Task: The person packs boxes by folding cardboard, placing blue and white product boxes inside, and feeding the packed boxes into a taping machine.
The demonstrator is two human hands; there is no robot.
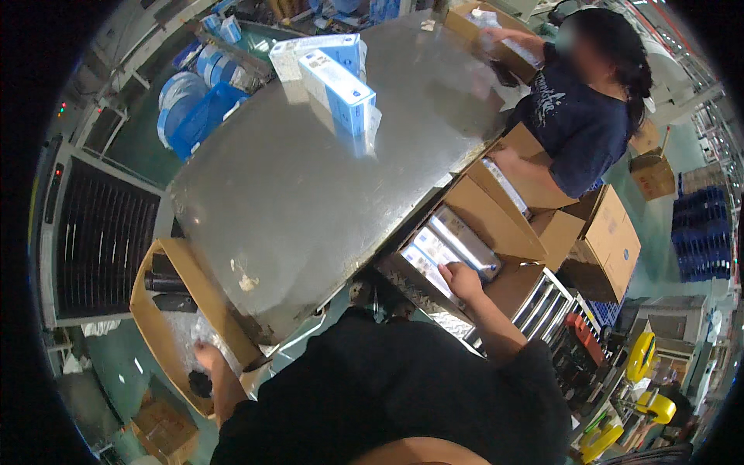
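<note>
My right hand [463, 280] is over an open brown carton [519, 287] at the right of the table. Its fingers are curled against a white-and-blue box [428, 258] in shiny film; what they grip is hidden. Beside that box lies another film-wrapped box [465, 242]. My left hand [208, 355] reaches into a long open carton [142, 306] at the lower left. Its fingers are closed at crumpled clear plastic [184, 329]; their hold is too small to make out. Black objects [167, 288] lie in that carton too.
Two blue-and-white boxes [337, 89] stand on the metal table [310, 201]. Across the right corner, a co-worker [573, 108] has one hand in a far carton [465, 17] and the other at a nearer one. A roller conveyor [542, 310] and yellow-wheeled machine [641, 356] are at right.
</note>
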